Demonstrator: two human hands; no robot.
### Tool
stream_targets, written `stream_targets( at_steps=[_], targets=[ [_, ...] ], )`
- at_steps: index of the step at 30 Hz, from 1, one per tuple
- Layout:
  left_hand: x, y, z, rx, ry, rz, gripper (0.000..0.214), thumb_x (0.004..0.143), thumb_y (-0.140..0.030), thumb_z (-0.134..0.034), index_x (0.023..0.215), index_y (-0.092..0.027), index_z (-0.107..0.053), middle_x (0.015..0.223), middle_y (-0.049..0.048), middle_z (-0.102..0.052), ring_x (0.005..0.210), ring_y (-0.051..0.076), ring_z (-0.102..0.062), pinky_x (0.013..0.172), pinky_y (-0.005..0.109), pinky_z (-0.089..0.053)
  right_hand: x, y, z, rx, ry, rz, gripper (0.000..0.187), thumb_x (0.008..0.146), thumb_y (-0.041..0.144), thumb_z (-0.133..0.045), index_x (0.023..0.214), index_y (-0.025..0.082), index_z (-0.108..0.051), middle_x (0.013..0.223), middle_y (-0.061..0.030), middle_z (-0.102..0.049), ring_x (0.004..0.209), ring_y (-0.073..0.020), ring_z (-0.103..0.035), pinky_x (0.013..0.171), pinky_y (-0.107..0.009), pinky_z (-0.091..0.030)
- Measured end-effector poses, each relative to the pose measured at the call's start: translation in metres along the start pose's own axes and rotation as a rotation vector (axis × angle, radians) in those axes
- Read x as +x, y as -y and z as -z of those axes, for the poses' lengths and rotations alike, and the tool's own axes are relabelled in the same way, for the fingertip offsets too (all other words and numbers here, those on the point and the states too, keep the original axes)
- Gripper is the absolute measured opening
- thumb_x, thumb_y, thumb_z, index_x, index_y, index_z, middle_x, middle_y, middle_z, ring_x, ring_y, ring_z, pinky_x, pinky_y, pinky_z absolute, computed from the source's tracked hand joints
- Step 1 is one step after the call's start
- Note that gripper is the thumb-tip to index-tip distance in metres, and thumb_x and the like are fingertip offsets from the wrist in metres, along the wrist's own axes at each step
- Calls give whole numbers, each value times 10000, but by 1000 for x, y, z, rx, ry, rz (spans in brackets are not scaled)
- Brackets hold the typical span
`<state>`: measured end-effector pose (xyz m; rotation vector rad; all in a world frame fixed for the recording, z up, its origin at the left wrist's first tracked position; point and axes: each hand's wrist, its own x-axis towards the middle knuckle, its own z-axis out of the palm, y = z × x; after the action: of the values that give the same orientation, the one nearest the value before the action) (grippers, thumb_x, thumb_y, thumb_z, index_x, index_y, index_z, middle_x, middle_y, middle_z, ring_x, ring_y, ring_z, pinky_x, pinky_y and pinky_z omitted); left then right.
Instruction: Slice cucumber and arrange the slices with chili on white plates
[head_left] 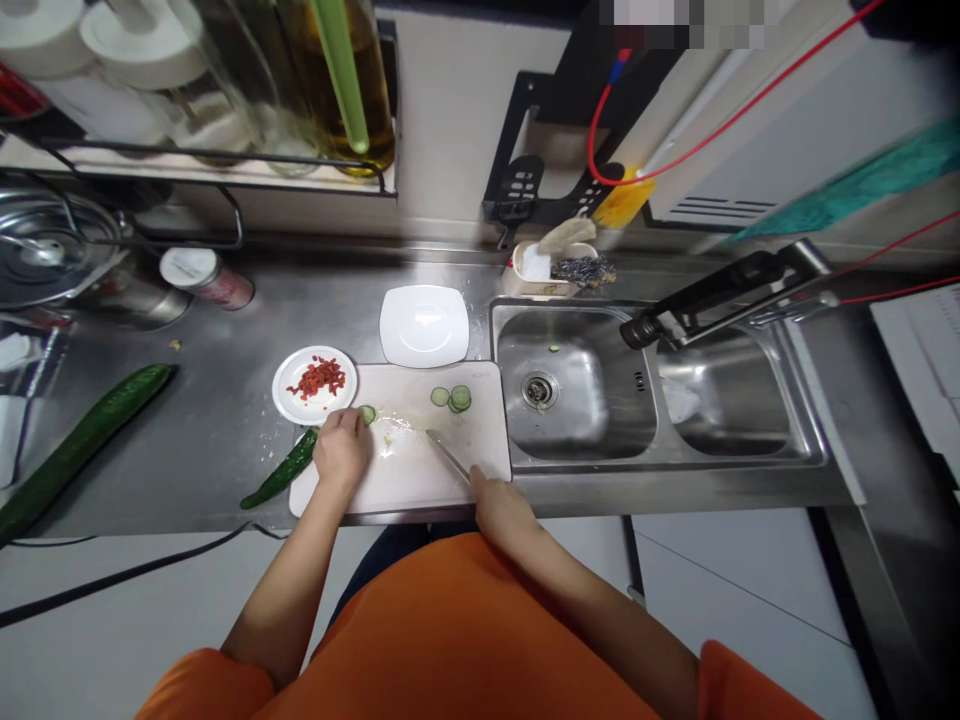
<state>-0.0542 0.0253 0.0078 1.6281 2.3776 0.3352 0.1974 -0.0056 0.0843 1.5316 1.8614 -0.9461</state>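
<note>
My left hand is closed around a dark green cucumber over the left side of the white cutting board. The cut end of the cucumber shows pale just past my fingers, and its other end sticks out beyond the board's left edge. My right hand grips a knife at the board's front right, its blade angled toward the middle and apart from the cucumber. Several cucumber slices lie at the board's upper right. Wet spots mark the board between the hands.
A white plate of chopped red pieces stands behind my left hand; a square white plate sits behind the board. To the right is a double sink with a faucet. Another cucumber lies far left, near a lidded can.
</note>
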Motion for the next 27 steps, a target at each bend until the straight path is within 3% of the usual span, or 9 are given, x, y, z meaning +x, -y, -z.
stream_targets(
  at_steps=[6,9,12,17,22,27],
  targets=[
    [7,-50,-20,-243,125,-247,324,837,-314,-505,1100,-173,-631,1051,101,-606,952,207,-572,854,308,-454,0,-6,-8,11,-51,5,428,798,7,-337,1166,184,-465,874,-110,-661,893,-235,-635,661,-268,-424],
    [15,-79,-32,-218,210,-250,360,827,-305,-517,1151,-171,-601,1082,109,-576,934,211,-569,835,323,-462,0,-7,-9,14,-43,-6,427,822,22,-331,1197,185,-451,894,-116,-663,917,-225,-633,695,-267,-432],
    [18,-95,-38,-147,253,-216,301,826,-269,-501,1085,-183,-630,1081,106,-567,961,221,-555,827,329,-456,0,-7,-8,0,-31,-7,452,825,22,-333,1237,181,-429,901,-121,-665,938,-230,-630,711,-273,-441],
    [17,-98,-41,-194,227,-177,242,802,-228,-504,998,-186,-641,1014,97,-590,955,218,-552,847,325,-439,-1,-5,-6,-5,-27,-9,459,836,24,-325,1262,167,-422,905,-139,-666,935,-247,-634,693,-286,-453],
    [20,-99,-39,-314,263,-107,167,778,-224,-506,894,-194,-623,826,47,-631,794,184,-575,757,295,-436,1,-7,-7,19,-15,7,475,817,12,-322,1253,166,-428,909,-135,-668,929,-252,-634,694,-294,-451],
    [20,-83,-29,-412,316,-14,152,767,-250,-508,857,-218,-626,774,-10,-664,703,138,-584,696,245,-418,2,-10,-6,21,-4,9,467,820,24,-338,1254,174,-425,906,-128,-663,938,-243,-627,695,-280,-433]
  ],
)
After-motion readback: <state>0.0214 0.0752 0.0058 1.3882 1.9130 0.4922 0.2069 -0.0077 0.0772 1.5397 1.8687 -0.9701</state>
